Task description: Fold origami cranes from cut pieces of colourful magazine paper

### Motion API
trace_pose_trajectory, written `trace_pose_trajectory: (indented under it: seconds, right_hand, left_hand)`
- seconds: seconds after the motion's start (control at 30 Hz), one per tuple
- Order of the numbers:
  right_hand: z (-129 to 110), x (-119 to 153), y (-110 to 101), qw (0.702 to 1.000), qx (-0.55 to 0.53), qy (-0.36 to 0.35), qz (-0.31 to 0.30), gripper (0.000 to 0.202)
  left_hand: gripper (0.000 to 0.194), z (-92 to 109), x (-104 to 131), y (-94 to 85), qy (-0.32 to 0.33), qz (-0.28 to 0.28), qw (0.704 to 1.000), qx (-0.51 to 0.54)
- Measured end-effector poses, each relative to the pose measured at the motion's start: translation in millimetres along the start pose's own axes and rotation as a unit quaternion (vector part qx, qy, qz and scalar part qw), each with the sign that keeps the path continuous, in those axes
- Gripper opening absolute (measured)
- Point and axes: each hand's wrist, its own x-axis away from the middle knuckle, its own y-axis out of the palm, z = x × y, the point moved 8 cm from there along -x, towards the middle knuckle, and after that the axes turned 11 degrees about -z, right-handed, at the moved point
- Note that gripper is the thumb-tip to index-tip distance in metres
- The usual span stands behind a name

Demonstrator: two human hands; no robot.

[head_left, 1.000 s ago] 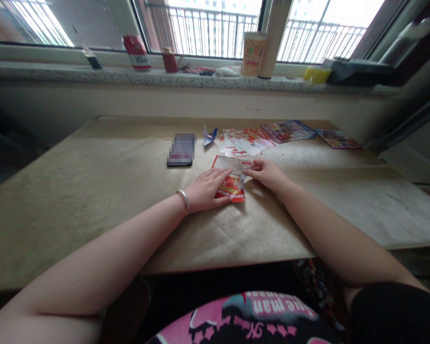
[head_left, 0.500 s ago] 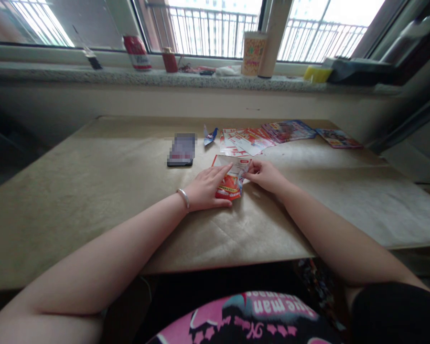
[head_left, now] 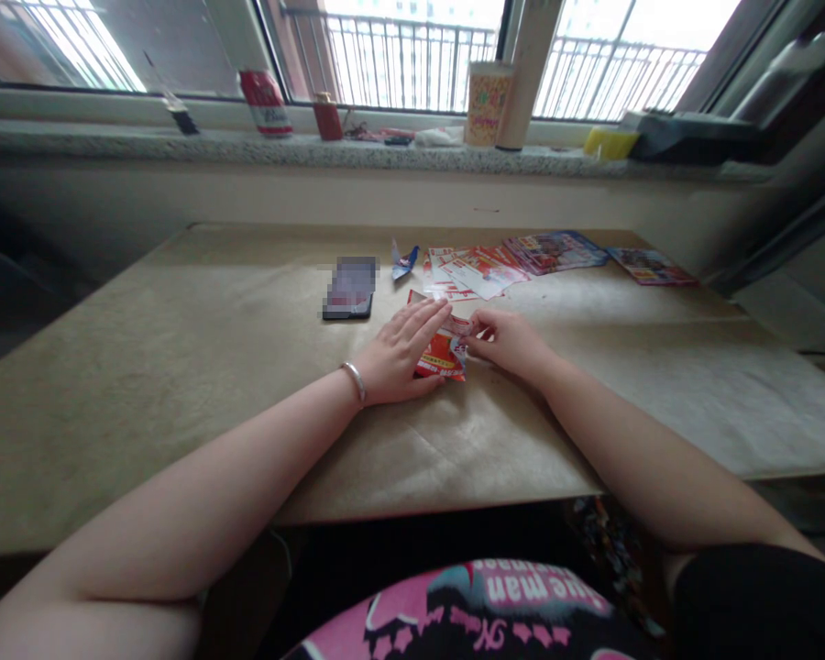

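Note:
A red and white printed leaflet (head_left: 444, 352), partly folded, lies on the table in front of me. My left hand (head_left: 407, 350), with a silver bangle at the wrist, rests flat on its left part, fingers stretched out and covering some of it. At the opposite side, my right hand (head_left: 496, 335) is closed in a pinch on the leaflet's right edge. Just beyond are several spread red and white leaflets (head_left: 478, 273) and a folded blue and white paper piece (head_left: 404, 263).
A phone (head_left: 349, 289) with a blurred screen lies left of the papers on the table (head_left: 179, 367). Colourful leaflets (head_left: 556, 251) and another stack (head_left: 650, 266) lie back right. On the sill stand a red can (head_left: 265, 103), a patterned cup (head_left: 488, 103) and a yellow block (head_left: 610, 143).
The leaflet's upper part has been folded down toward me, so less of its white face shows. My left hand's fingers have shifted slightly up over it; the right hand still pinches the edge.

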Motion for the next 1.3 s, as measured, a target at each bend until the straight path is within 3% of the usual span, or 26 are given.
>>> trace_pose_trajectory:
  seconds: [0.23, 0.43, 0.53, 0.73, 0.97, 1.3]
  right_hand:
    - [6, -3, 7, 0.998, -0.07, 0.001, 0.006, 0.015]
    - [19, -9, 15, 0.984, -0.176, 0.028, 0.002, 0.019]
    - [21, -11, 19, 0.974, -0.223, 0.045, -0.01, 0.021]
    - [13, -8, 19, 0.989, -0.143, 0.04, -0.024, 0.013]
    - [3, -3, 21, 0.996, -0.076, 0.002, -0.046, 0.01]
    - [-13, 2, 8, 0.994, -0.059, -0.088, 0.005, 0.014]
  left_hand:
    - [0.087, 5, 0, -6.3, 0.036, 0.02, 0.999, -0.009]
    - [0.126, -1, -2, -1.3, 0.04, 0.011, 0.999, 0.021]
    - [0.124, -9, -2, 0.7, 0.009, 0.022, 0.999, 0.026]
    - [0.108, -10, -1, -2.4, -0.01, 0.046, 0.999, -0.017]
    - [0.105, -9, -1, -4.7, -0.025, 0.039, 0.997, -0.054]
    - [0.096, -15, 2, -15.3, -0.088, 0.082, 0.992, -0.048]
